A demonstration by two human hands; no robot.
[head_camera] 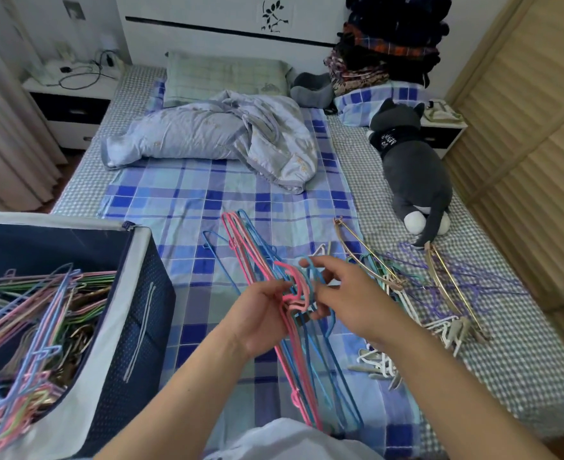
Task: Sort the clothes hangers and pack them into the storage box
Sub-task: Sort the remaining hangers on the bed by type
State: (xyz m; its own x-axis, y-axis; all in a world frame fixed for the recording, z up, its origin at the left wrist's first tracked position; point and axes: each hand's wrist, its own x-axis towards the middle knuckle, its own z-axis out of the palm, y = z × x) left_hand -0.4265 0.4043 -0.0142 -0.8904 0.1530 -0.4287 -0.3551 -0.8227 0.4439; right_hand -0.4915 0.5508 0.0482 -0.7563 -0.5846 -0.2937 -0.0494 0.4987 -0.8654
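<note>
A bunch of pink and blue wire hangers is held over the bed in front of me. My left hand grips the bunch near the hooks. My right hand touches the hooks from the right, its fingers curled among them. The navy and grey storage box stands on the bed at the left, holding several coloured hangers. A loose pile of purple, white, green and gold hangers lies on the bed to the right.
A crumpled quilt and pillow lie further up the bed. A grey plush cat lies at the right, near a slatted wardrobe door. Folded clothes are stacked by the headboard. A nightstand stands at the left.
</note>
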